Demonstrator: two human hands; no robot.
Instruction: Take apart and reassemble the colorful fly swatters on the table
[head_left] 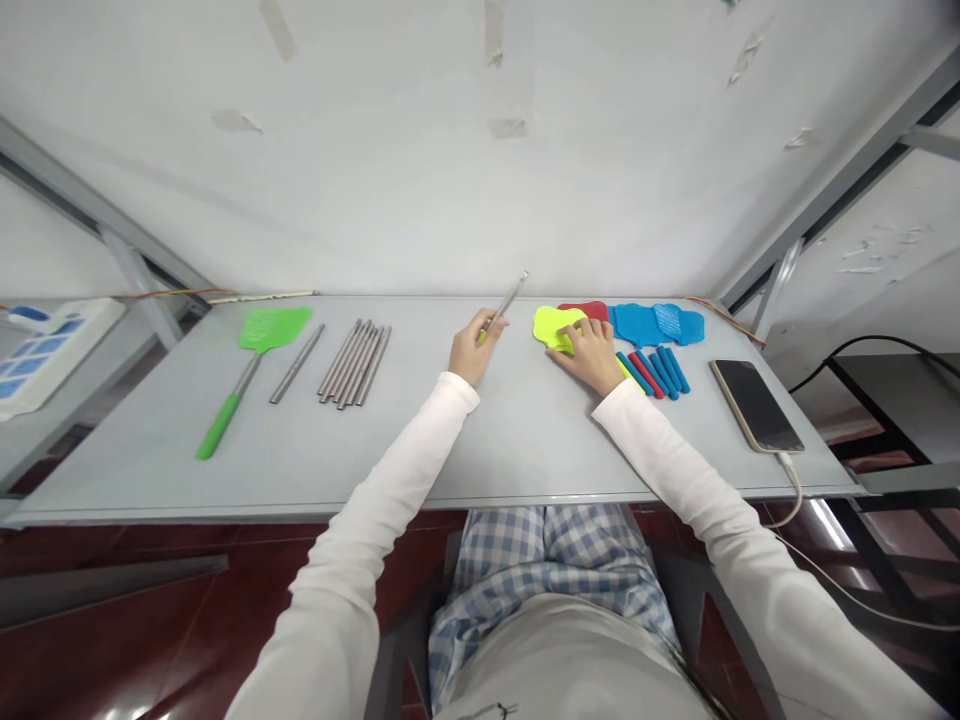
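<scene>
My left hand (474,348) is closed round a thin metal rod (514,290), which tilts up and to the right. A bit of yellow-green shows at its fingers. My right hand (591,352) has its fingers bent over a yellow-green fly swatter head (551,324) and grips its edge. Behind that hand lies a red swatter head (585,308), with blue swatter heads (637,324) to the right. Beside the right wrist is a row of coloured handle grips (660,372) in yellow-green, blue and red, partly hidden by the hand and sleeve.
Several metal rods (354,362) lie in a bundle left of centre, with a single rod (297,364) beside them. A green fly swatter (255,360) lies farther left. A phone (757,406) with a charging cable rests near the right edge of the grey table (517,450).
</scene>
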